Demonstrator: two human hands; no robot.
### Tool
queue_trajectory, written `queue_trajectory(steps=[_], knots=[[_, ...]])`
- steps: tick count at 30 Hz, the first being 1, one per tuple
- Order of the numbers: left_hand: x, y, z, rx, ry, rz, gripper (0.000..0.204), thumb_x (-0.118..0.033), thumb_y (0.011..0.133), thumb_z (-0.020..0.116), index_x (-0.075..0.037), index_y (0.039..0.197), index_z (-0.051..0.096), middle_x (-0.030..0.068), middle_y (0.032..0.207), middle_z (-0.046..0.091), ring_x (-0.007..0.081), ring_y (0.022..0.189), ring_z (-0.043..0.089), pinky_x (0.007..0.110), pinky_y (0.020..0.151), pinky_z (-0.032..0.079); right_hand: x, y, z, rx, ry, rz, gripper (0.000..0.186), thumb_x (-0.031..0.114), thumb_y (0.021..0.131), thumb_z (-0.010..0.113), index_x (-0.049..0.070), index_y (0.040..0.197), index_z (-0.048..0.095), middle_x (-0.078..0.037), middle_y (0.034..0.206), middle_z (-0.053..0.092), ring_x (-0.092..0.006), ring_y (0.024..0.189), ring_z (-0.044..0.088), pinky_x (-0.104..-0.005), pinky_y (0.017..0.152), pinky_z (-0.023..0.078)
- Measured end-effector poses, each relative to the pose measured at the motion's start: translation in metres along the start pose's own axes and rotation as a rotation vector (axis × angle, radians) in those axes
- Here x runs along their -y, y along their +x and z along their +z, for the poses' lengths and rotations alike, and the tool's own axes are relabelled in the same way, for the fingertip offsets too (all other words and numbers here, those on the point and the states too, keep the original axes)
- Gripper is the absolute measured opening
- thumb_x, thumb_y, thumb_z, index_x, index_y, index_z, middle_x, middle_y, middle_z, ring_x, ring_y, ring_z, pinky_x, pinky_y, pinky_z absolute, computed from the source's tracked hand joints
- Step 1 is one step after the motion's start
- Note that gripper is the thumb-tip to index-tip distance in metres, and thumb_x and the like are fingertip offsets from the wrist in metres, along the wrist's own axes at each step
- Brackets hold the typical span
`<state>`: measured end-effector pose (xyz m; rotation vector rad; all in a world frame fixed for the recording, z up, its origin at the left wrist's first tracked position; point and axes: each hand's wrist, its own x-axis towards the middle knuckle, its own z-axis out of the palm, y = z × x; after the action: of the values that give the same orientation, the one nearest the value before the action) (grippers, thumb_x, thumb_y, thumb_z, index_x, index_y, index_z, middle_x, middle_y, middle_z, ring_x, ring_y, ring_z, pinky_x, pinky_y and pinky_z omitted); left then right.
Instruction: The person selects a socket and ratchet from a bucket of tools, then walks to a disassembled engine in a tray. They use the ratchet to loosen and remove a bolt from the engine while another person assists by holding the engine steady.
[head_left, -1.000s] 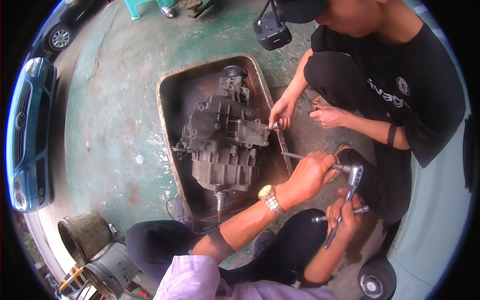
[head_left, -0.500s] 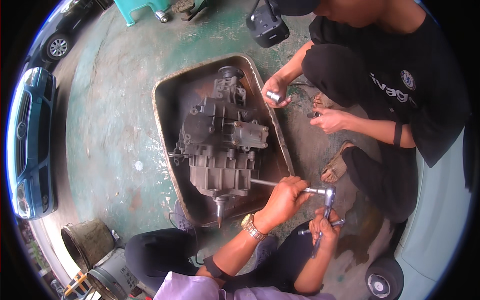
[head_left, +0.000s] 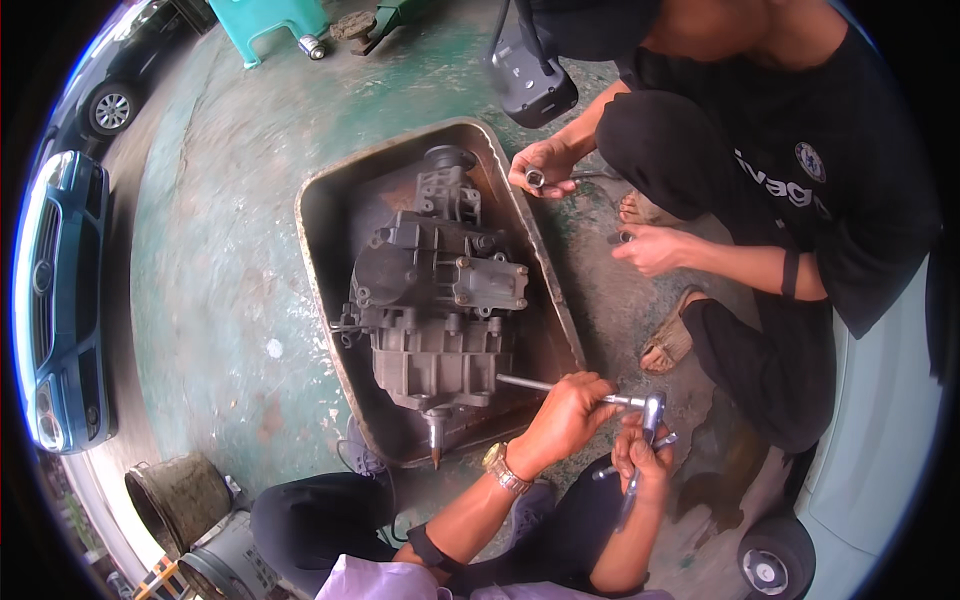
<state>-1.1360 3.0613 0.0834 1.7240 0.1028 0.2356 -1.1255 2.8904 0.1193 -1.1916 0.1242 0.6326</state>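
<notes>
A grey metal gearbox (head_left: 430, 290) lies in a shallow, rusty-edged tray (head_left: 312, 240). My left hand (head_left: 570, 410), a gold watch on its wrist, is closed round a long extension bar (head_left: 525, 383). One end of the bar reaches the gearbox's lower right side; the other meets the head of a ratchet wrench (head_left: 653, 406). Closed on the ratchet's handle is my right hand (head_left: 645, 462). A short metal rod-like tool (head_left: 667, 440) also crosses that hand, its exact kind unclear. Beyond the tray, a co-worker's hand (head_left: 545, 165) holds a socket (head_left: 534, 178).
The co-worker's other hand (head_left: 655, 250) holds a small dark piece. Two dirty buckets (head_left: 180, 500) stand at lower left. A turquoise stool (head_left: 262, 25) is at the far edge. Cars flank the floor (head_left: 220, 250); a pale one (head_left: 875, 430) is close on the right.
The co-worker's socket has turned, so its open end now faces the view. My hands keep their grips on the bar and ratchet. The whole view has shifted slightly.
</notes>
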Motion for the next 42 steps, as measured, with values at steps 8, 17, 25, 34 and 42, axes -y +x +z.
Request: queue_trajectory(steps=[8,17,25,34,42], knots=[[0.006,-0.002,0.003,0.123,-0.019,0.005,0.014,-0.005,0.074,0.071,0.001,0.082,0.062,0.0172,0.076,0.058,0.0382,0.077,0.057,0.044,0.068,0.045,-0.003,0.005,0.0,-0.094,-0.08,-0.04,0.058,0.022,0.079,0.078,-0.001,0.124,0.048,-0.008,0.075,0.058,-0.0078,0.048,0.046,-0.0191,0.041,0.034],[0.008,-0.008,0.018,0.186,-0.124,0.038,0.02,-0.005,0.073,0.073,0.0,0.092,0.067,0.0143,0.079,0.061,0.0333,0.076,0.058,0.039,0.068,0.048,0.004,-0.002,-0.01,0.12,0.258,0.025,0.06,0.01,0.073,0.08,0.002,0.122,0.046,-0.015,0.073,0.061,-0.0093,0.042,0.045,-0.0211,0.036,0.035],[0.005,-0.002,-0.003,0.17,0.038,-0.082,0.047,-0.003,0.066,0.077,0.004,0.108,0.06,0.0181,0.109,0.06,0.0343,0.096,0.062,0.036,0.085,0.05,0.012,-0.013,0.002,0.005,0.108,0.039,0.053,0.002,0.067,0.079,0.002,0.111,0.05,-0.013,0.071,0.062,-0.0103,0.049,0.05,-0.0209,0.04,0.036],[0.015,0.107,-0.088,-0.684,-0.079,-0.246,0.035,-0.011,0.081,0.073,0.007,0.108,0.059,0.0175,0.096,0.066,0.0204,0.087,0.065,0.034,0.073,0.051,0.013,-0.023,0.001,-0.054,0.112,-0.03,0.046,-0.006,0.068,0.069,0.001,0.11,0.051,-0.014,0.07,0.062,-0.0111,0.05,0.05,-0.0207,0.041,0.036],[0.027,0.191,-0.101,-0.582,0.559,-0.165,0.065,-0.02,0.073,0.08,0.001,0.128,0.051,0.031,0.115,0.052,0.044,0.103,0.058,0.045,0.084,0.049,0.016,-0.035,-0.001,-0.068,0.136,-0.058,0.045,-0.004,0.069,0.069,0.001,0.109,0.051,-0.015,0.069,0.062,-0.0109,0.048,0.049,-0.0211,0.041,0.036]])
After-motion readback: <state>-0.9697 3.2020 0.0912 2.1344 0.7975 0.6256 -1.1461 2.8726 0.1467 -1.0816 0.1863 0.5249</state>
